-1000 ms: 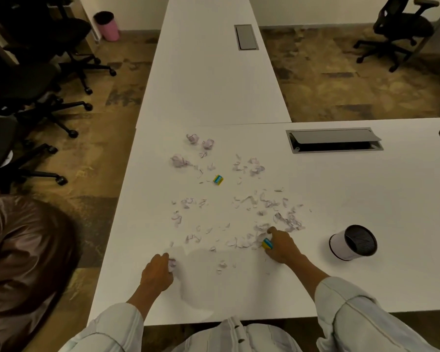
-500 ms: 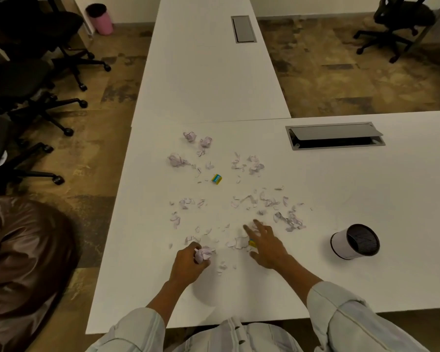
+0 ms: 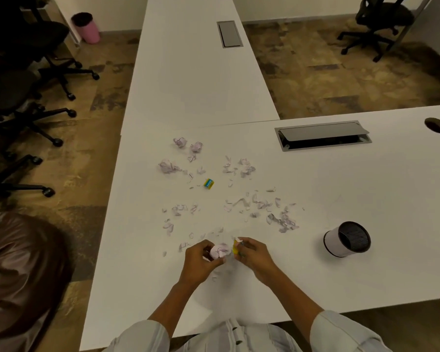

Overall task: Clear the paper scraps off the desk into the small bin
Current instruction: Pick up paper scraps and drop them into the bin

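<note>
Several pale paper scraps (image 3: 259, 205) and a few crumpled balls (image 3: 180, 142) lie scattered across the white desk (image 3: 353, 275). My left hand (image 3: 201, 262) is shut on a crumpled wad of paper (image 3: 219, 251) near the desk's front. My right hand (image 3: 254, 255), right beside it, pinches a small yellow eraser (image 3: 235, 248) together with a scrap. The small bin (image 3: 347, 240), white with a black mesh inside, lies on its side to the right, its mouth facing right and toward me.
A second yellow-and-blue eraser (image 3: 209, 183) sits among the scraps. A cable tray with an open flap (image 3: 323, 135) and a grommet hole (image 3: 437, 125) are at the back right. Office chairs (image 3: 23, 92) stand left; a pink floor bin (image 3: 87, 27) is far left.
My left hand moved right with the paper wad and my right hand closed and drew back, so both hands now meet at the desk's front. The view has shifted slightly.
</note>
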Demonstrator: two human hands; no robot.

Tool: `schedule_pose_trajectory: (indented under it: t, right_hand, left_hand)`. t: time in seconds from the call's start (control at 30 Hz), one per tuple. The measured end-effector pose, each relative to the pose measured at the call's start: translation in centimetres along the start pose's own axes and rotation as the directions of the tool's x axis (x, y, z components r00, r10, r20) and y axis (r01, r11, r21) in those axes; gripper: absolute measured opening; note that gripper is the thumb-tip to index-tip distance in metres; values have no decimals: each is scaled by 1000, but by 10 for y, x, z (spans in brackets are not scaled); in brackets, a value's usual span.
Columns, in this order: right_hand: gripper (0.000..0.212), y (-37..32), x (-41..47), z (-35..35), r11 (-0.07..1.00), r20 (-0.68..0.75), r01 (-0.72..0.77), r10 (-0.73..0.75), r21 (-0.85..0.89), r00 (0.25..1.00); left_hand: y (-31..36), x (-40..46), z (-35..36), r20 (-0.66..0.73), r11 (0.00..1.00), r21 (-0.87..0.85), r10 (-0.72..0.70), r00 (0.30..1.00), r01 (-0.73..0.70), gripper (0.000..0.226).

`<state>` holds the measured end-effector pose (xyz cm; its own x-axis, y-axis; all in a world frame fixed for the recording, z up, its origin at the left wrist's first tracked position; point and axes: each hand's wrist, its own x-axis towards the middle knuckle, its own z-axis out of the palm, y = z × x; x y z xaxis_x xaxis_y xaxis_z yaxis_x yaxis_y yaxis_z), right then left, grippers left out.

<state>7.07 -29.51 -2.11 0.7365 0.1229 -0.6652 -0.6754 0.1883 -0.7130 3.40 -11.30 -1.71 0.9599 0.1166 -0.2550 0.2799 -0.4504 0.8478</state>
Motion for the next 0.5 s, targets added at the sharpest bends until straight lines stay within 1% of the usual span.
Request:
schedule_pose_trajectory:
  t: [0.07, 0.13, 0.17, 0.23, 0.3, 0.33, 0.4, 0.5]
  right_hand:
    - [17, -4, -7, 6, 1000, 64, -14, 13, 10, 998]
    - [24, -6, -10, 7, 1000, 93, -9, 7, 23, 996]
    - [27, -7, -12, 7, 1000, 110, 17, -17, 9, 994]
    - [34, -7, -14, 4, 992, 125, 100, -90, -77, 988]
    - [39, -9, -15, 2, 963, 92, 184, -169, -196, 981]
    - [39, -11, -14, 0, 952, 77, 210, -197, -224, 977]
    - [35, -16, -12, -8, 952, 64, 229, -220, -203, 973]
    - [32, -31, -13, -27, 959, 43, 235, -231, -159, 972]
  left_hand:
    - [10, 2, 4, 1, 999, 0, 33, 999, -33, 32]
    - [19, 5, 7, -12, 998, 8, 61, 998, -61, 32]
    - [23, 6, 9, -16, 997, 11, 75, 997, -75, 31]
    - [29, 8, 12, -10, 995, 21, 96, 995, -95, 28]
    - [36, 9, 17, 7, 993, 42, 107, 994, -107, 28]
    - [39, 9, 20, 14, 993, 43, 112, 994, -112, 30]
    - [45, 10, 26, 33, 994, 6, 113, 993, -113, 41]
    - [52, 10, 30, 91, 994, -40, 107, 990, -104, 68]
